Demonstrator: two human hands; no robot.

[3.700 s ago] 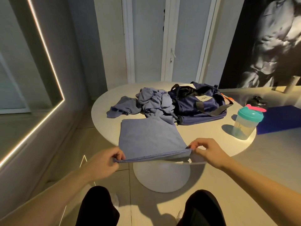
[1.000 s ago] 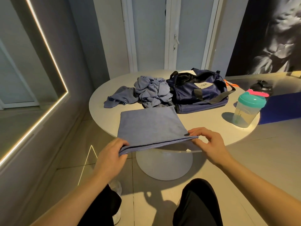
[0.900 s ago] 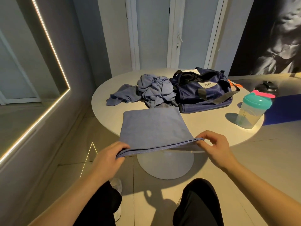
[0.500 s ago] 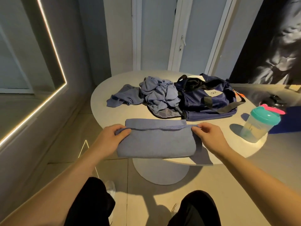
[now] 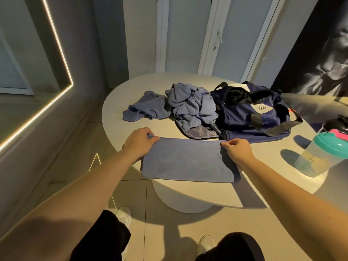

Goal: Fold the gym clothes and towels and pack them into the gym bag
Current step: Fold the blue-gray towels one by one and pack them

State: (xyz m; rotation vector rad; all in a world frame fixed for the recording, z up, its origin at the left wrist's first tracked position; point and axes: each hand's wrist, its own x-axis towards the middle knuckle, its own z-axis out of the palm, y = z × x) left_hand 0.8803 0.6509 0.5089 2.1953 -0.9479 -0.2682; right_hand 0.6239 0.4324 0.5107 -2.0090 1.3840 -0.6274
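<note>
Your left hand has its fingers curled onto the far left corner of the towel and pinches the layered edge there. Your right hand pinches the far right corner in the same manner. Neither hand holds anything else. The towel lies flat between your hands as a wide folded rectangle on the near part of the table, with its near edge at or slightly over the rim. Treat this item as partly folded: in this shape it looks too wide for convenient packing, so expect at least one further fold across its length. Beyond the towel, a crumpled pile of similar blue fabric rests unfolded against the left end of the gym bag. A loose garment lies spread just left of the pile, touching it. The number of pieces in the pile cannot be determined. The gym bag sits at the far right of the table with its top open; the opening shows only dark material that cannot be identified as packed clothing. A shaker bottle stands near the right rim, apart from the bag. Assess overall progress as early: one item is part-way folded, the rest are unfolded, and nothing is confirmed packed.
</note>
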